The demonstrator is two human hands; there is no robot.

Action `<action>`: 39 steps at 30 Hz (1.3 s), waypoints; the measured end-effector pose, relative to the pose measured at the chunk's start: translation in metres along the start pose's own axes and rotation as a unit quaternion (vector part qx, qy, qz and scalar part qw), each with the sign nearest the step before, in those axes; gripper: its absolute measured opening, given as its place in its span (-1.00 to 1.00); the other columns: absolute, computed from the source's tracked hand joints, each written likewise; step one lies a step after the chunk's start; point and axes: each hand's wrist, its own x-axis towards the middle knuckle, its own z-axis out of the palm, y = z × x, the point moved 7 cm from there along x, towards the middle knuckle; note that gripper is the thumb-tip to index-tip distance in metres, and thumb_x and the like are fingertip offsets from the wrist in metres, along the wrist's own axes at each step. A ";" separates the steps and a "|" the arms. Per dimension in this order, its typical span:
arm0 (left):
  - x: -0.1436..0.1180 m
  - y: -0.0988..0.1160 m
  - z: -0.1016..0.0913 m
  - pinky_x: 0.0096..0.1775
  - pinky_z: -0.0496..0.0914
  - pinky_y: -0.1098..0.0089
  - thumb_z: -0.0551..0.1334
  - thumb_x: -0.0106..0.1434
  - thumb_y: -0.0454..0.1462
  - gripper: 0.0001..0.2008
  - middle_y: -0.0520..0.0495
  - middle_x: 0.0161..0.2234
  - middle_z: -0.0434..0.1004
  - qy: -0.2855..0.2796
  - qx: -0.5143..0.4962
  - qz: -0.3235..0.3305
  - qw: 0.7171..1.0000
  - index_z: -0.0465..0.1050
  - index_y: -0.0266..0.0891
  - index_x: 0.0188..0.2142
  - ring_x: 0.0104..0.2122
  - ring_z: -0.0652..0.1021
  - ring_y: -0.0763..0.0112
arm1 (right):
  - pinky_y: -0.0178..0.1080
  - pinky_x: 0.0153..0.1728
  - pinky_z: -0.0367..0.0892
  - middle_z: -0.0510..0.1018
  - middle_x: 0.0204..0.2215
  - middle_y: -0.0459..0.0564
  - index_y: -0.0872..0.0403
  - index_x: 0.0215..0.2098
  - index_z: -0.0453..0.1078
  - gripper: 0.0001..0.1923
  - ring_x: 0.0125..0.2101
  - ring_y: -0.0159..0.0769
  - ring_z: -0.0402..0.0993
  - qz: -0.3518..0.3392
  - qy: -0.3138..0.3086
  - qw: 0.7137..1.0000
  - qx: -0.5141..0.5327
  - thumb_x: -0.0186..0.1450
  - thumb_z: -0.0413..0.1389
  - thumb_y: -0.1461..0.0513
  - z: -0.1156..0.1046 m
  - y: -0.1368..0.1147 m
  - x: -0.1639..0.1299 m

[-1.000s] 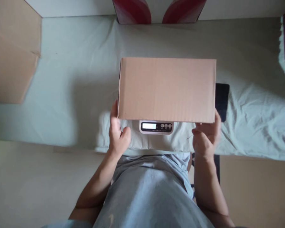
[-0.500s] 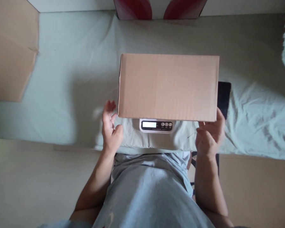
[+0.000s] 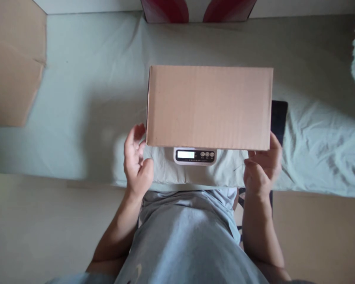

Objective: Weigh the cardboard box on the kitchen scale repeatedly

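A pale green sheet (image 3: pixel 85 98) covers the table from edge to edge, smooth and bare on the left, rumpled into folds on the right. A closed brown cardboard box (image 3: pixel 209 107) sits at its middle on a white digital scale (image 3: pixel 195 155), hiding all of the scale but the front strip with its display and three round buttons. The box's near edge overhangs that strip, while its far edge leaves a broad band of sheet before the red-and-white carton (image 3: pixel 198 10) at the back. A flattened sheet of brown cardboard (image 3: pixel 12 63) lies at the far left, well apart from the box with open cloth between. A dark flat object (image 3: pixel 278 118) pokes out from behind the box's right side. The person's grey shirt (image 3: pixel 189 240) fills the lower middle. The left hand (image 3: pixel 137 161) hangs loose with fingers spread just beside the box's near left corner, holding nothing. The right hand (image 3: pixel 262 167) cups the near right corner, fingers curled against the side; whether it truly grips cannot be told
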 end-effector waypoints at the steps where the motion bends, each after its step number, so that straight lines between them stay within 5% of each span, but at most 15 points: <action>1: 0.001 0.005 0.003 0.24 0.32 0.25 0.10 0.07 -0.53 -0.23 -0.03 0.27 0.30 -0.001 -0.005 0.006 1.000 0.19 0.02 0.25 0.28 0.32 0.30 | 0.19 0.28 0.16 0.42 0.13 -0.03 -0.16 0.17 0.29 -0.32 0.23 0.02 0.29 -0.009 -0.006 1.000 0.005 0.06 0.24 0.10 0.004 -0.003 0.000; 8: 0.009 0.033 0.024 0.29 0.25 0.12 0.13 0.11 -0.49 -0.26 0.00 0.27 0.26 -0.021 -0.045 0.042 0.998 0.15 0.06 0.27 0.30 0.28 0.24 | 0.15 0.25 0.19 0.45 0.04 0.03 -0.08 0.12 0.31 -0.38 0.11 -0.04 0.38 -0.047 -0.030 0.998 0.023 0.08 0.22 0.12 0.023 -0.017 0.009; 14: 0.056 0.044 0.034 0.33 0.18 0.10 0.21 0.19 -0.30 -0.33 0.15 0.33 0.10 -0.033 -0.041 0.102 0.993 0.09 0.20 0.25 0.37 0.13 0.21 | 0.02 0.24 0.20 0.42 -0.02 0.00 -0.10 0.09 0.32 -0.29 0.14 -0.08 0.33 -0.134 -0.073 0.985 0.074 -0.07 0.27 0.19 0.038 -0.037 0.060; 18: 0.101 0.019 0.050 0.32 0.19 0.11 0.20 0.21 -0.28 -0.34 0.13 0.33 0.09 -0.045 -0.020 0.100 0.994 0.03 0.23 0.24 0.37 0.12 0.23 | 0.03 0.19 0.25 0.42 -0.16 -0.03 -0.08 -0.01 0.32 -0.37 0.03 -0.11 0.38 -0.135 -0.069 0.986 0.064 -0.08 0.24 0.13 0.052 -0.024 0.103; 23: 0.134 -0.029 0.064 0.30 0.21 0.13 0.18 0.24 -0.24 -0.32 0.04 0.33 0.10 -0.044 0.002 0.094 0.995 -0.05 0.18 0.28 0.36 0.17 0.22 | 0.05 0.17 0.29 0.41 -0.08 -0.02 -0.09 -0.07 0.25 -0.47 0.07 -0.09 0.34 -0.096 -0.084 0.992 -0.011 -0.01 0.17 0.03 0.066 0.011 0.130; 31: 0.134 -0.076 0.073 0.30 0.18 0.14 0.19 0.28 -0.17 -0.31 -0.08 0.35 0.07 -0.068 0.024 0.087 0.994 -0.11 0.05 0.32 0.37 0.12 0.18 | 0.05 0.17 0.29 0.41 -0.03 -0.01 -0.09 -0.12 0.28 -0.54 0.08 -0.07 0.35 -0.071 -0.109 0.991 0.021 -0.01 0.17 0.10 0.069 0.044 0.125; 39: 0.123 -0.100 0.066 0.26 0.27 0.20 0.13 0.22 -0.39 -0.31 -0.12 0.32 0.15 -0.058 0.077 0.067 0.993 -0.05 -0.03 0.30 0.33 0.23 0.26 | 0.15 0.23 0.20 0.35 0.15 -0.06 -0.15 0.10 0.19 -0.30 0.23 -0.07 0.24 -0.021 -0.101 0.994 -0.017 -0.04 0.08 0.28 0.051 0.073 0.122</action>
